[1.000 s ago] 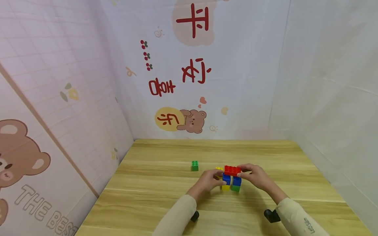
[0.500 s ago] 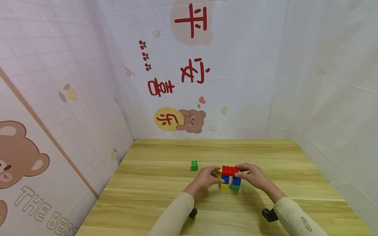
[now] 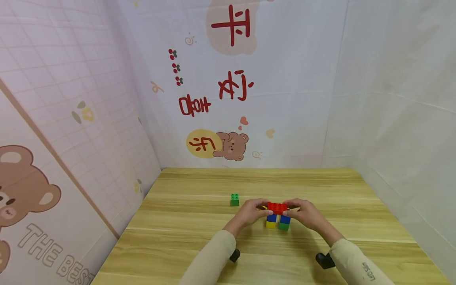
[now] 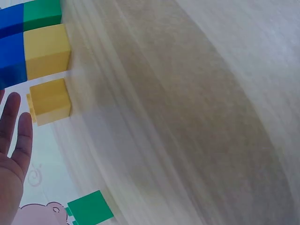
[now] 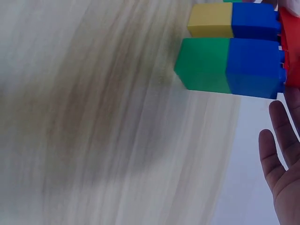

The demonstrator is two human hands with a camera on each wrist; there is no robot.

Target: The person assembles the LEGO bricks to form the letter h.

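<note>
In the head view a red building brick (image 3: 277, 208) lies across two short stacks. The left stack has a blue brick (image 3: 272, 218) on a yellow one (image 3: 270, 225); the right has a blue brick (image 5: 253, 65) on a green one (image 5: 204, 64). My left hand (image 3: 250, 212) pinches the red brick's left end, thumb in front. At the other end, my right hand (image 3: 303, 212) holds it between thumb and fingers. In the right wrist view, the red brick's underside meets the blue bricks' studs. A separate yellow brick (image 4: 50, 101) sits just behind the left hand's fingers.
A loose green brick (image 3: 234, 200) stands on the wooden table (image 3: 192, 221), left of and behind the hands. Black wrist-worn pieces show under both sleeves. A white printed cloth (image 3: 292, 91) rises at the table's back edge.
My left hand has moved from beside the left stack up to the red brick and now grips its left end. The red brick has shifted slightly left and settled lower over the stacks.
</note>
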